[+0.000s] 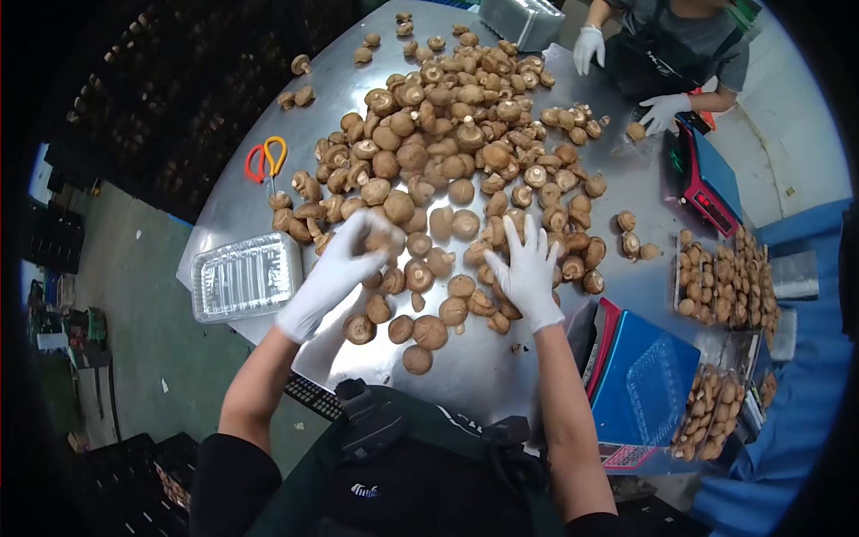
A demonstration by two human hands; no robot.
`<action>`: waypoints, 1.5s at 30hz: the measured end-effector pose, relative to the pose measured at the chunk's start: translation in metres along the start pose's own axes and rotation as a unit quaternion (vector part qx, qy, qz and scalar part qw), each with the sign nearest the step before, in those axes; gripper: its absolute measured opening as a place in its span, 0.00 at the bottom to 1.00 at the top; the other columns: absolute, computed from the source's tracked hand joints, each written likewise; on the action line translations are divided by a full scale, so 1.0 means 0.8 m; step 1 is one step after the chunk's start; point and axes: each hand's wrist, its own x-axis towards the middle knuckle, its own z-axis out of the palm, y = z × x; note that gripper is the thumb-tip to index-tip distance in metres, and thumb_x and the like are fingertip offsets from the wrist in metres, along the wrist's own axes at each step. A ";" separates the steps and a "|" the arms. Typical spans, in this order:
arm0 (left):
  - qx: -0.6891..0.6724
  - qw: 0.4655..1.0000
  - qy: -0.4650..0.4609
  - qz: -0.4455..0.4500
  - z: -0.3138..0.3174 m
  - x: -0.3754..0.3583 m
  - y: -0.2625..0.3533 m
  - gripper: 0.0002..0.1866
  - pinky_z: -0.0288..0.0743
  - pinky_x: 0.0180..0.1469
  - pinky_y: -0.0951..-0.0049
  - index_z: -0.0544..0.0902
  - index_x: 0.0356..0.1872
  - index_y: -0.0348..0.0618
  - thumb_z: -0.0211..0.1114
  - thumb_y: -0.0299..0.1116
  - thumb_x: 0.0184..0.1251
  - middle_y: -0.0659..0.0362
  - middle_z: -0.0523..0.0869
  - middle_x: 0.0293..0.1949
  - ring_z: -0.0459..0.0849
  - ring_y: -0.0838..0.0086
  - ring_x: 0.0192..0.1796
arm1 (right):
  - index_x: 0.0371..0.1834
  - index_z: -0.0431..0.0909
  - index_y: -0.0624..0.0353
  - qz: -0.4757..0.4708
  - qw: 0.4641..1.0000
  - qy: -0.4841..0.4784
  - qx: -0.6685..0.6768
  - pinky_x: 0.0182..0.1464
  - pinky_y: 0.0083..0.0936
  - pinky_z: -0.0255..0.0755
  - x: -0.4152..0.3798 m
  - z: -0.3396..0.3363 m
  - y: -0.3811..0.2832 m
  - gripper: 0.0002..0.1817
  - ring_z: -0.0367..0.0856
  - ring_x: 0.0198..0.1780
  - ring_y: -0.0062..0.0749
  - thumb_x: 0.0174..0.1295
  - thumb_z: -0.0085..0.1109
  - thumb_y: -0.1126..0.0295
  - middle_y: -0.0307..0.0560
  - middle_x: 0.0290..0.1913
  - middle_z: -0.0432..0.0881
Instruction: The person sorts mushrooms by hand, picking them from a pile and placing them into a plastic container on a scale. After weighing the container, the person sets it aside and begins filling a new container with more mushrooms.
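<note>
A pale steel table (483, 362) curves away in front of me, broad enough for the mushrooms to lie loose. Near right, a blue scale (635, 376) sits beside my forearm, probably for easy reach. Packed mushrooms (707, 412) stand just beyond its right side, apart from the loose ones, perhaps so the two don't mix.

My right hand (530, 277), gloved in white, lies over the near edge of the heap of mushrooms (438, 134), fingers spread wide, which would let it span several caps. My left hand (340, 264) curls thumb toward fingers around a blurred mushroom (383, 242); I cannot tell whether I'm pinching it. Scattered caps lie between my hands, thinly enough to be seen singly.

At left, a clear tray (246, 277) sits near the table's edge, leaving the middle to the heap. Farther, the scissors (270, 170) lie outside the pile, handles uncovered, seemingly easy to find. Far right, a co-worker's gloved hand (665, 112) is beside another scale (711, 183).
</note>
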 end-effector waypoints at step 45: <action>0.002 0.986 -0.118 -0.117 0.028 -0.054 -0.021 0.15 0.70 0.48 0.80 0.79 0.56 0.40 0.52 0.31 0.73 0.66 0.79 0.38 0.74 0.82 0.42 | 0.63 0.69 0.61 0.167 0.959 0.213 0.087 0.70 0.44 0.55 -0.004 -0.053 0.054 0.29 0.60 0.70 0.55 0.55 0.63 0.72 0.60 0.66 0.67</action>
